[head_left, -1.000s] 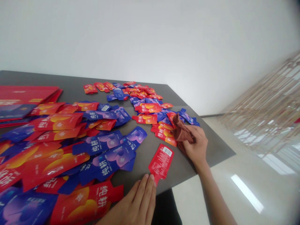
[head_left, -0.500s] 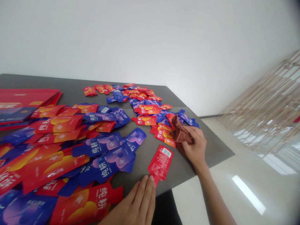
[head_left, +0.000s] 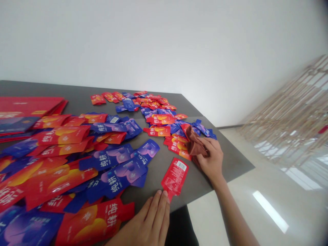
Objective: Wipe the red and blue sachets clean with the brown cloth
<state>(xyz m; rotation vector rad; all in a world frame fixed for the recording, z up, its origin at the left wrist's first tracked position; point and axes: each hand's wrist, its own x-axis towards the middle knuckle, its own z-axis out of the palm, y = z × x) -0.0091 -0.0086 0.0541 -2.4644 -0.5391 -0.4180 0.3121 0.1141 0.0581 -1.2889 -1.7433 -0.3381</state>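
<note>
Red pouch (head_left: 175, 176) under attention here, laid flat near the right-hand near edge of the table (head_left: 238, 162), printed back upward, barcode toward the far end. Its narrow neck is covered at the tip by the left hand (head_left: 152, 218): fingers stretched straight, set side by side, the pouch pressed rather than gripped by the look of it, though the thumb is hidden. Over to the right, a bunched brown cloth (head_left: 196, 145) is held in the curled fingers of the right hand (head_left: 211, 157), just beside the right-hand group of pouches (head_left: 160, 119), and no contact between cloth and red pouch is seen. How far along, then? Midway would be the judgement: a single pouch is singled out between two large groups, the near left pile (head_left: 64, 171) broad and overlapping, the other trailing away to the far edge. Which group has been dealt with and which is left cannot be told; red and blue are mixed in both. At the far left, red folded packaging (head_left: 28, 104) is stacked. Dark grey and matt, the surface is crossed by a faint seam beyond the middle. Beyond it a plain white wall (head_left: 153, 44) is seen; to the right, a pale, glossy floor (head_left: 238, 212) is streaked by a bright strip of light, and a lattice of thin poles (head_left: 287, 112) is leant across the far right, its detail blurred.
</note>
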